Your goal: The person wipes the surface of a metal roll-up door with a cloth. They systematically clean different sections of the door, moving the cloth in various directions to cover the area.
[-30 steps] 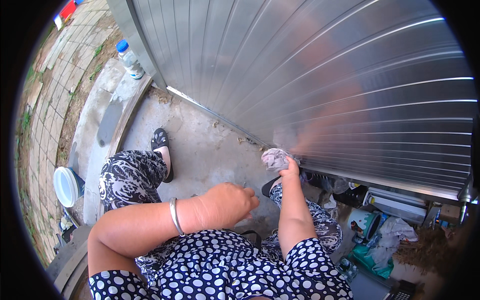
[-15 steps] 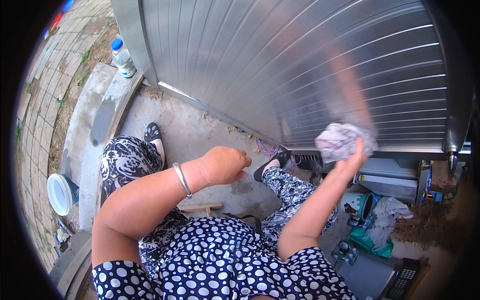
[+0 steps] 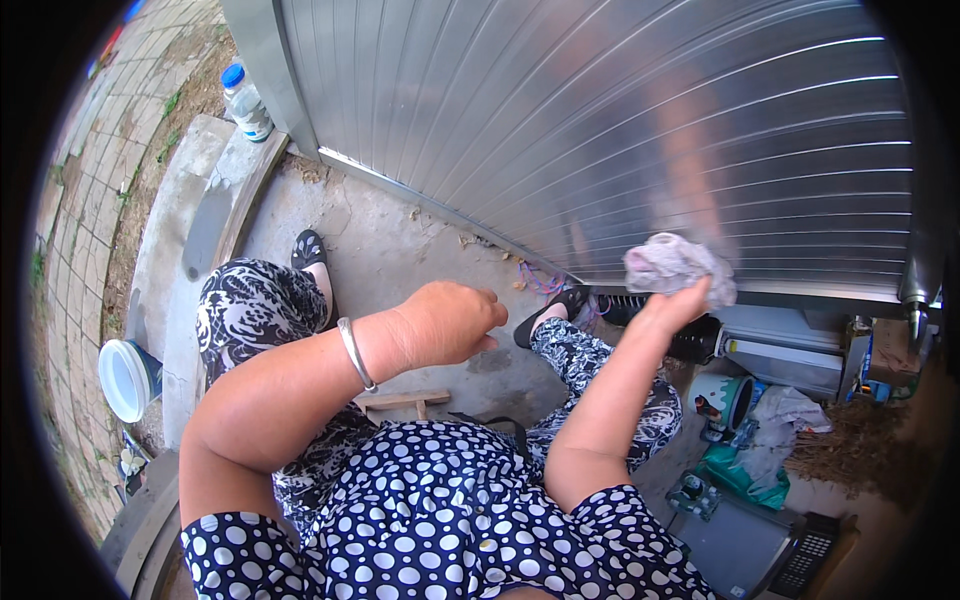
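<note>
My right hand (image 3: 678, 300) grips a crumpled pale cloth (image 3: 672, 264) and presses it against the lower part of a ribbed metal roller shutter (image 3: 600, 130). My left hand (image 3: 450, 322) hangs loosely curled in front of me over the concrete floor (image 3: 390, 250), holding nothing. A silver bangle (image 3: 355, 352) sits on my left wrist. My patterned trouser legs and black shoes show below the hands.
A plastic water bottle (image 3: 244, 102) stands by the shutter's left post. A white bucket (image 3: 128, 378) sits at the left on a stone step. At the lower right lie a painted cup (image 3: 722, 400), rags (image 3: 780, 430), a green bag and a grey box.
My right hand has swept the cloth from low at the shutter's base up and to the right, then eased slightly down and left. My left hand stayed raised.
</note>
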{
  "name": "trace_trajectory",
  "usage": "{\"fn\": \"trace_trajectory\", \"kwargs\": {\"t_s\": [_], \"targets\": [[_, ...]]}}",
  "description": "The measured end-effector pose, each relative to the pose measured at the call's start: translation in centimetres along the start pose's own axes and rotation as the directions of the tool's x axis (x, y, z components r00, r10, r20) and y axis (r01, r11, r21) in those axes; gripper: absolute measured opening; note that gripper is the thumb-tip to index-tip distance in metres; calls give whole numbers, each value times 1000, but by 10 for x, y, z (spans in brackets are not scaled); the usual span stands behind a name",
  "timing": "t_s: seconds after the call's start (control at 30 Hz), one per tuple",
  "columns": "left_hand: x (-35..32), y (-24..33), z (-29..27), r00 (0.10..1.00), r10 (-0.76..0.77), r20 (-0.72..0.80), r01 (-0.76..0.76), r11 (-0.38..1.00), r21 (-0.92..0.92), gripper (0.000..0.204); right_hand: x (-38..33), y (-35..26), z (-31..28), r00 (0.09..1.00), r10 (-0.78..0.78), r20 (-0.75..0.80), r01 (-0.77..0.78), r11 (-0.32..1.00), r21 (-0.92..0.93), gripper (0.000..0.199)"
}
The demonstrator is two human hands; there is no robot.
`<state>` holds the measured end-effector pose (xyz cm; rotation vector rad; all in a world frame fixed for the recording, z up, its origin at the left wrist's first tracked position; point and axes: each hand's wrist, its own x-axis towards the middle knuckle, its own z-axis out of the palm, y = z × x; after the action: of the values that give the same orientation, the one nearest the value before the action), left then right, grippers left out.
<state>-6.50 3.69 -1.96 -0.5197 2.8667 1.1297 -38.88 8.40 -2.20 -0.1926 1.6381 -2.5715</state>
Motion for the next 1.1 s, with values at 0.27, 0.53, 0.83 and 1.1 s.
{"fn": "trace_trajectory", "kwargs": {"t_s": [0.27, 0.53, 0.83, 1.1], "targets": [[1, 9, 0, 998, 44, 55, -44, 999, -5, 26, 7, 141, -81, 841, 533, 95, -538, 842, 30, 36], [8, 19, -8, 992, 104, 71, -103, 994, -21, 25, 46, 274, -164, 594, 800, -78, -804, 593, -48, 42], [3, 14, 4, 991, 97, 90, -92, 994, -55, 26, 40, 261, -150, 469, 867, -166, -868, 419, -267, 36], [-2, 10, 22, 986, 43, 163, -39, 999, -26, 27, 6, 133, -81, 810, 584, 56, -581, 812, -53, 41]]}}
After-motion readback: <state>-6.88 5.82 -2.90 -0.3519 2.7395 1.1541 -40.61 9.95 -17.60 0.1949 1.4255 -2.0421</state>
